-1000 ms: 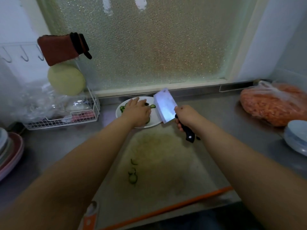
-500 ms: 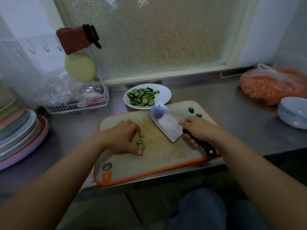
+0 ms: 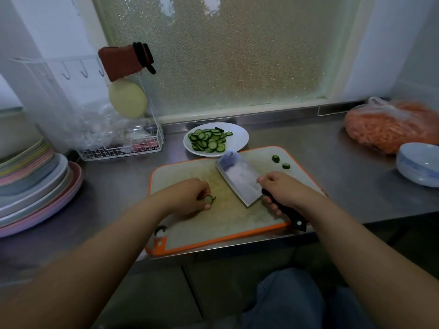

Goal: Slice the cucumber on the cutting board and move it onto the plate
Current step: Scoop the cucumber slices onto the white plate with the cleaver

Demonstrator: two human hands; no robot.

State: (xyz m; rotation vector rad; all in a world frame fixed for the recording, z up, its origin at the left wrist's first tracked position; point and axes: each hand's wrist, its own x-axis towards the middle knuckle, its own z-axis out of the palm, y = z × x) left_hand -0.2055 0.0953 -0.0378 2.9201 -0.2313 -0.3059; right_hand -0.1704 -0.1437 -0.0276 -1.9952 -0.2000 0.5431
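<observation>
A stack of pastel plates (image 3: 35, 186) sits at the far left of the grey tabletop (image 3: 344, 186). Just right of it stands a white wire rack (image 3: 123, 148) stuffed with clear plastic, with a brown cloth (image 3: 118, 60) and a pale round disc (image 3: 127, 98) hanging above it.

Next comes the orange-rimmed cutting board (image 3: 190, 233), lying near the front edge of the tabletop. The left hand (image 3: 185, 198) rests on the board's left half, its grip pinching a few cucumber slices (image 3: 209, 199) between thumb and fingertips, the fingers curled.

Behind the board, nearly touching its far edge, a white plate (image 3: 237, 138) holds a pile of cucumber rounds (image 3: 210, 140) on its left side.

A cleaver (image 3: 240, 180) lies tilted over the middle of the board, blade pointing away toward the plate. The right hand (image 3: 282, 192) has its grip wrapped round the black handle, fingers closed tight.

Two cucumber end pieces (image 3: 275, 158) lie on the board's far right corner, well apart from both hands.

Further right, a plastic bag of orange contents (image 3: 384, 124) sits against the wall, and a pale blue bowl (image 3: 418, 165) stands just in front of it.
</observation>
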